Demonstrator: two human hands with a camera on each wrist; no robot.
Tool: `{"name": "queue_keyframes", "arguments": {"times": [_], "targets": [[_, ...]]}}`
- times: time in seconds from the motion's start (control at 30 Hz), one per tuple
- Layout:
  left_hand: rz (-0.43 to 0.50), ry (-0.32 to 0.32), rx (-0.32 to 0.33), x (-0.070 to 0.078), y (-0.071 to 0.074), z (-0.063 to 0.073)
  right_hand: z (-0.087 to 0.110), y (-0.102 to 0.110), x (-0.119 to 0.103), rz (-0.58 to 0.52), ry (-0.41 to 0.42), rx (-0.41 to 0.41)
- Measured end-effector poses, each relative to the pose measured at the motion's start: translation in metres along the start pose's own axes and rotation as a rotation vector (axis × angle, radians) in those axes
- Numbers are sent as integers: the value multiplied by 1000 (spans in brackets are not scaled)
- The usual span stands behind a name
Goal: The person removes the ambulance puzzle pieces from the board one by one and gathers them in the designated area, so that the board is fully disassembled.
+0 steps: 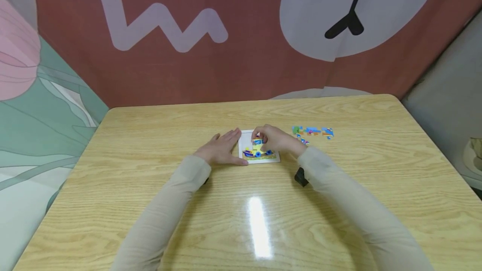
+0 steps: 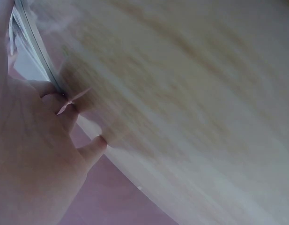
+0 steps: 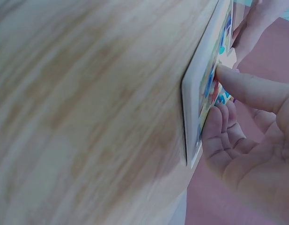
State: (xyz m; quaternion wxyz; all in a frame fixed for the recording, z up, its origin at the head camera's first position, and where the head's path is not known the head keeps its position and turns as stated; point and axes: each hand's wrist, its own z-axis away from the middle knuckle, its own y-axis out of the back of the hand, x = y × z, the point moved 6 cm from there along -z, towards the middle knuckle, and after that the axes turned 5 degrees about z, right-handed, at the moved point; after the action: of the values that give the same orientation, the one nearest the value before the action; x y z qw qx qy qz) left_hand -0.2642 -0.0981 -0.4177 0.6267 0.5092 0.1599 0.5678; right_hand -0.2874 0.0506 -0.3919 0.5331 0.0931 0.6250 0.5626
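In the head view a small white-framed jigsaw puzzle board (image 1: 260, 161) lies on the table, its lower part filled with a colourful vehicle picture. Along its left edge my left hand (image 1: 220, 149) rests with fingers stretched out, the thumb at the lower left corner. My right hand (image 1: 276, 140) is over the board's right side, thumb and fingers bent. They pinch a puzzle piece (image 1: 257, 141) with blue and yellow on it, low over the picture. The right wrist view shows the thumb (image 3: 242, 86) against the board's face; the fingers hide part of the picture.
Several loose puzzle pieces (image 1: 312, 130) lie to the right of the board, behind the right forearm. The wooden table (image 1: 150, 137) meets a red patterned backdrop (image 1: 188, 74) at its far edge. A bright reflection lies near the front.
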Motion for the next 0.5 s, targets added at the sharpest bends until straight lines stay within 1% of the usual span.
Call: {"name": "queue_keyframes", "arguments": {"times": [0.3,0.5], "targets": [[-1,8,-6,0,1,0,-2,-1,3,-16,4,1],[4,5,-7,-1,0,-1,0,2,4,-55,3,18]]}}
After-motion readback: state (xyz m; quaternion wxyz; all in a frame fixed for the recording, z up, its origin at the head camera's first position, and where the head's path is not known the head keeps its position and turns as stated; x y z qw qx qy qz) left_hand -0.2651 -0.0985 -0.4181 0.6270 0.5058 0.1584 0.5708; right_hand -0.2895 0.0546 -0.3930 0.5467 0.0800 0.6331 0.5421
